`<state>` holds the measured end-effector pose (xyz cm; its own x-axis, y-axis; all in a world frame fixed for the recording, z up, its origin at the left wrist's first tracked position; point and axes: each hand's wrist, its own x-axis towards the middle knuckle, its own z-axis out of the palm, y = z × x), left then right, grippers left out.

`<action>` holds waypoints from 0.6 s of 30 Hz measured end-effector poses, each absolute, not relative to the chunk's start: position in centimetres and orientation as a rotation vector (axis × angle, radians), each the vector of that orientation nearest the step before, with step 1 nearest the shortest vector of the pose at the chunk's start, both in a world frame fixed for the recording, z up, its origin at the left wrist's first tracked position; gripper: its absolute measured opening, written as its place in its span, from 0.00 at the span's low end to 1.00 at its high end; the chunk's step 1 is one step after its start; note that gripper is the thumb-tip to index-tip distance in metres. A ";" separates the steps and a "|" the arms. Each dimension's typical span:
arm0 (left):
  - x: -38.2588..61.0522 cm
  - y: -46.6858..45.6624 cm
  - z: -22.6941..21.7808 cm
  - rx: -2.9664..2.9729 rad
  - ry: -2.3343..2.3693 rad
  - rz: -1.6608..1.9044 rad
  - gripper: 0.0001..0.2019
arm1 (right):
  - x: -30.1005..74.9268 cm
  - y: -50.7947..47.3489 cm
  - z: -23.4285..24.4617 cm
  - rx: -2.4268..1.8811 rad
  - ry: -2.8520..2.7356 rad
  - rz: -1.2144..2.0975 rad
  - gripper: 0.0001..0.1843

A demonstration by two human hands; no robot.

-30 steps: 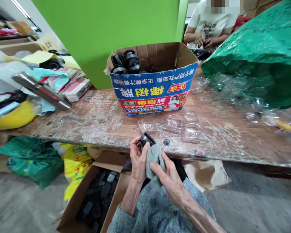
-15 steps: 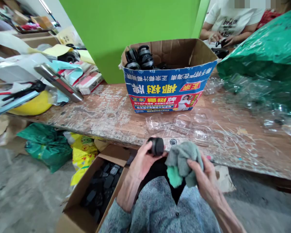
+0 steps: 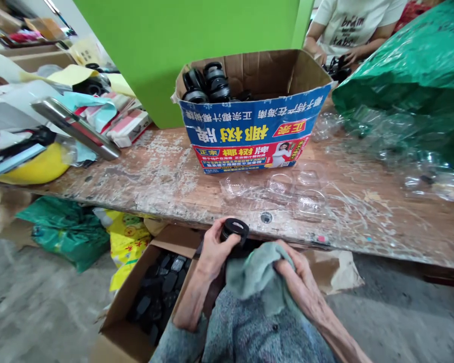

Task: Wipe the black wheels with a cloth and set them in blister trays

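Observation:
My left hand grips a round black plastic part, its flat end facing up, just below the bench's front edge. My right hand is closed on a grey-green cloth, which drapes over my lap and lies close beneath the black part. Under my hands, an open cardboard box on the floor holds several dark flat pieces. On the bench, a blue printed carton holds several similar black parts.
A scarred wooden workbench runs in front of me, with clear plastic trays on it. A large green bag lies at right. Packaging and a metal tool sit at left. A co-worker handles black parts beyond the carton.
The black part has turned so its flat end faces up, and my left hand has dropped slightly. The cloth has moved down towards my lap with my right hand.

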<state>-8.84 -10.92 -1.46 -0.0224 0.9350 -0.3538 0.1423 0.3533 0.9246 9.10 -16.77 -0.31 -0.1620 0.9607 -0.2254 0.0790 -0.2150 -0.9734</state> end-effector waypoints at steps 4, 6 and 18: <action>-8.8 -10.5 0.4 0.869 1.236 0.613 0.16 | 8.0 -15.7 -2.6 -1.302 -1.366 1.268 0.31; -8.9 -10.4 1.2 0.889 1.201 0.601 0.21 | 6.7 -14.6 -3.1 -1.225 -1.381 1.258 0.28; -9.2 -0.1 1.4 2.071 1.609 0.825 0.28 | 7.6 -15.0 -2.9 -1.553 -0.994 1.461 0.18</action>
